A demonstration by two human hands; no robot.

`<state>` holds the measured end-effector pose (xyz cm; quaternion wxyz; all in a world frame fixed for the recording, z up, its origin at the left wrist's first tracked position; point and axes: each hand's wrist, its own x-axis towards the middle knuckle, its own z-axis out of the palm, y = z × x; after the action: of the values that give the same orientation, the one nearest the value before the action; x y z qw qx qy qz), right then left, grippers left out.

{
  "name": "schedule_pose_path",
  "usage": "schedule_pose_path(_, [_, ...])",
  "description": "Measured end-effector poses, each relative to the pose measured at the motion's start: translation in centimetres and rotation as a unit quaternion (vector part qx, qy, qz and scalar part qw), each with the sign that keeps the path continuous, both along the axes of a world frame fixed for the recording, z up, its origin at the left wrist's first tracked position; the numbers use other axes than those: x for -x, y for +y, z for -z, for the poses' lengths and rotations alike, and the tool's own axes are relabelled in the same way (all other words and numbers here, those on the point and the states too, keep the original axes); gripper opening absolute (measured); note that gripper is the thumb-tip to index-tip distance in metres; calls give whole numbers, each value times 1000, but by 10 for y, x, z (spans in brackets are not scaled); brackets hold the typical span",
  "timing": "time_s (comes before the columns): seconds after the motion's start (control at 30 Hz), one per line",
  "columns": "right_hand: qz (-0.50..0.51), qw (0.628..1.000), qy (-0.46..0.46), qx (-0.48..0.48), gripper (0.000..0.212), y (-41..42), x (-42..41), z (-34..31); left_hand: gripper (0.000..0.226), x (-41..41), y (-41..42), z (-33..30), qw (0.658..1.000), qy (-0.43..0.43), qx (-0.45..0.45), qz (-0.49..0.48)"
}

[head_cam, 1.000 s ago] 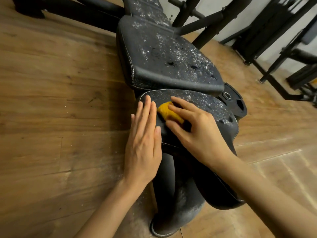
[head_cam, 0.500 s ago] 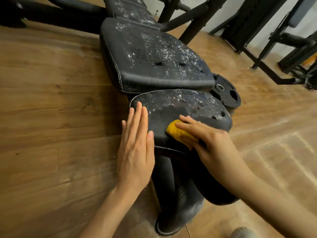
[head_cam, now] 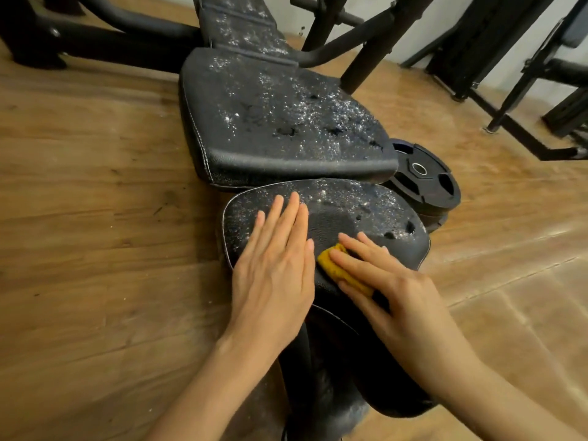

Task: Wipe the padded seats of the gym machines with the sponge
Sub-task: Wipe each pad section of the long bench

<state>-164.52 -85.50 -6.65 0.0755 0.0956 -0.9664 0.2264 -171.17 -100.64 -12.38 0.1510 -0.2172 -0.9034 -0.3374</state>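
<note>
A small black padded seat (head_cam: pixel 343 211) with a worn, flaking top lies in front of me. My left hand (head_cam: pixel 276 265) rests flat on its left part with straight fingers. A yellow sponge (head_cam: pixel 334 265) sits at the seat's near edge. My right hand (head_cam: pixel 391 284) presses down on the sponge, its fingers laid over the top of it. Beyond the seat is the larger black back pad (head_cam: pixel 270 122), cracked and speckled white, with a further pad section (head_cam: pixel 241 23) behind it.
A black weight plate (head_cam: pixel 423 179) lies on the wooden floor (head_cam: pixel 95 218) right of the pads. Black frame bars (head_cam: pixel 369 43) rise behind the bench. Other gym machines (head_cam: pixel 541 90) stand at the far right. A black padded part (head_cam: pixel 366 377) hangs below the seat.
My right hand has slid the sponge from the seat's left middle back toward the near edge. My left hand stayed flat on the seat. The view shifted.
</note>
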Motion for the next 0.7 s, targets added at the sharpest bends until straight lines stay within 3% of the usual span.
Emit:
schedule_pose_path(0.17, [46,998,-12,28,36,8,71,-3,52,-1,2,0,999,12,46,-17])
schedule_pose_path(0.37, [20,998,-4,56,37,17,2,3,52,-2,2,0,999,2,48,-20])
schedule_pose_path(0.57, [90,995,13,38,34,30,66,0,53,-2,0,-3,998,-13,57,-10])
schedule_pose_path(0.7, [51,996,11,77,35,21,2,1,57,-2,-1,-7,999,-37,39,7])
